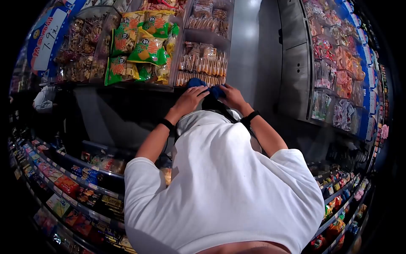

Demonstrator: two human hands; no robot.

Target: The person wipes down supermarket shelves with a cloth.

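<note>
My left hand (191, 99) is at the middle of the view, its fingers stretched out and slightly apart. Just beyond its fingertips is a rounded blue thing (196, 82), perhaps a shoe tip. My right hand (232, 97) hangs opposite, fingers loosely bent and apart, close to a second blue shape (217, 91). Neither hand visibly holds anything, and whether they touch the blue shapes I cannot tell. Ahead of my hands stands a bin of packaged snack sticks (203, 65). Green and yellow snack bags (148, 48) are piled to its left.
A grey aisle floor (249, 51) runs forward beside the snack bins. On the right stands a dark cabinet (294, 63) with bins of wrapped sweets (338, 63). A blue price sign (48, 38) is at upper left. Shelves of packaged goods (67, 184) line both sides behind me.
</note>
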